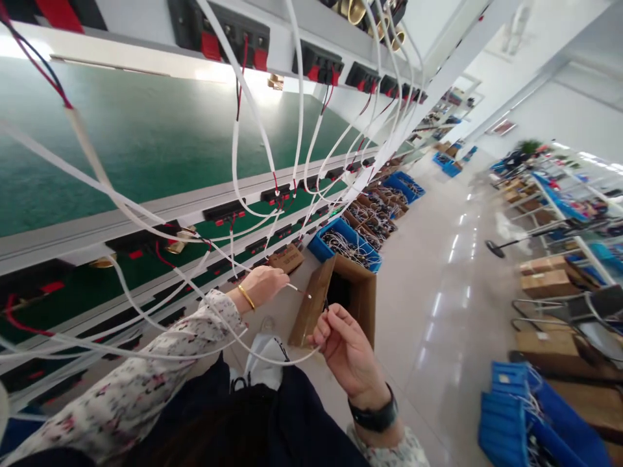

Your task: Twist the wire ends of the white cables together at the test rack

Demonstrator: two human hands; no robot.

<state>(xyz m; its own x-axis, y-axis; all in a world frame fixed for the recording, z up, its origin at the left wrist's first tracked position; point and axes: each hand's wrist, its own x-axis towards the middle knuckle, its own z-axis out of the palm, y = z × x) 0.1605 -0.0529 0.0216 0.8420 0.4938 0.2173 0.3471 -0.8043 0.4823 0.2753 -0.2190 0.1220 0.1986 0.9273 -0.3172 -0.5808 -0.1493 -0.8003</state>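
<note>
My left hand (265,284) is closed around a white cable (293,287) whose end, with thin red wires bared, points to the right. My right hand (343,347) pinches the end of another white cable (282,362), and a small dark tip sticks up above its fingers. That second cable sags in a loop back toward the rack on the left. The two cable ends are close together but apart. Behind my right hand stands an open cardboard box (304,327) with a dark inside.
Rack rails on the left carry black terminal blocks with red tabs (233,39), with white cables hanging between them. A blue bin (318,250) of cables and a small brown box (287,259) lie beyond my hands. More blue bins (503,415) and cartons (548,279) line the aisle's right side.
</note>
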